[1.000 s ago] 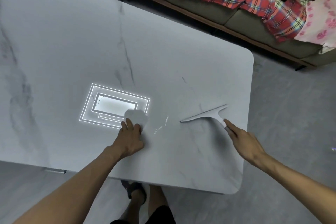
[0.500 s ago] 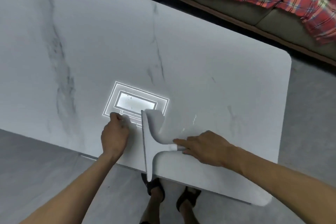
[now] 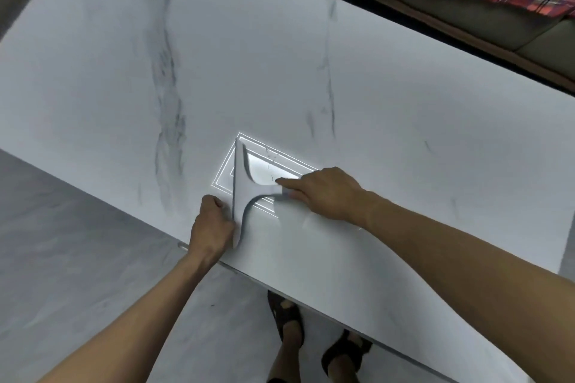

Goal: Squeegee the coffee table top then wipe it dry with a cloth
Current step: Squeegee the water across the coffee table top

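My right hand (image 3: pixel 323 193) grips the seemingly stiff, light squeegee (image 3: pixel 241 193) by its handle; left hand (image 3: pixel 211 224) curled, hold unclear.

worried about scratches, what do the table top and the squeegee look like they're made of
Table top: white slab with grey veins like marble, glossy given the sharp light reflection; real stone or imitation, I cannot tell. Squeegee: probably white moulded plastic, matt and smooth; the blade edge is too thin to judge.
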Demonstrator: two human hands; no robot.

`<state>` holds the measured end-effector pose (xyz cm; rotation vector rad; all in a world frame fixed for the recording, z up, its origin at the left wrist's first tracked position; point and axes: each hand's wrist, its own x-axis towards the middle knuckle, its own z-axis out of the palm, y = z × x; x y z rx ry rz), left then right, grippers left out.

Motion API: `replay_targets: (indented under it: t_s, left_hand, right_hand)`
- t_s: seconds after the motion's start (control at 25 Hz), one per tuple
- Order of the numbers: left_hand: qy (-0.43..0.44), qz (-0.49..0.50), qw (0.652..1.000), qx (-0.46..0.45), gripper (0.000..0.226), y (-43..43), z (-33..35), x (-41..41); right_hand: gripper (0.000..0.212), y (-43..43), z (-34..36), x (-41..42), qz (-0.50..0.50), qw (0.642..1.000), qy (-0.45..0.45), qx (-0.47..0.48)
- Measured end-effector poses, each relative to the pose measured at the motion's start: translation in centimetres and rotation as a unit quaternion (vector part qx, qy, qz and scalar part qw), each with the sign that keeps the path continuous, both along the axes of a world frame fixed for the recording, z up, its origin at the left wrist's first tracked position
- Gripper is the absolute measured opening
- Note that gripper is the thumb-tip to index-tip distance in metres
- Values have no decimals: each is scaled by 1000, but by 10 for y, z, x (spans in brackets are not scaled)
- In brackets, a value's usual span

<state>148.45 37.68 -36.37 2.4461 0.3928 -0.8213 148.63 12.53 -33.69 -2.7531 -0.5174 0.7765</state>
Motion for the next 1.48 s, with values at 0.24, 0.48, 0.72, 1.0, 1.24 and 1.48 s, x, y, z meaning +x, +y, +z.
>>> replay_targets:
  t_s: [0.24, 0.48, 0.72, 1.0, 1.24, 1.48]
  left_hand:
    - [1, -69, 997, -45, 19, -55, 6, -13]
    - [-30, -283, 958, 33, 33, -106, 8, -44]
    - [24, -332, 943, 14, 36, -137, 2, -80]
    - [-4, -317, 948, -22, 20, -130, 5, -101]
    - [-60, -139, 988, -24, 14, -92, 14, -95]
    - [2, -128, 992, -2, 22, -60, 12, -103]
  right_hand:
    - [39, -65, 4, -56, -153, 988, 2, -3]
    - [39, -133, 13, -177, -263, 964, 10, -40]
    - [43, -180, 27, -272, -337, 939, 28, -70]
    - [48, -204, 51, -328, -370, 920, 42, -120]
    - [46, -140, 58, -295, -268, 961, 61, -30]
    - [43, -31, 8, -243, -20, 999, 13, 23]
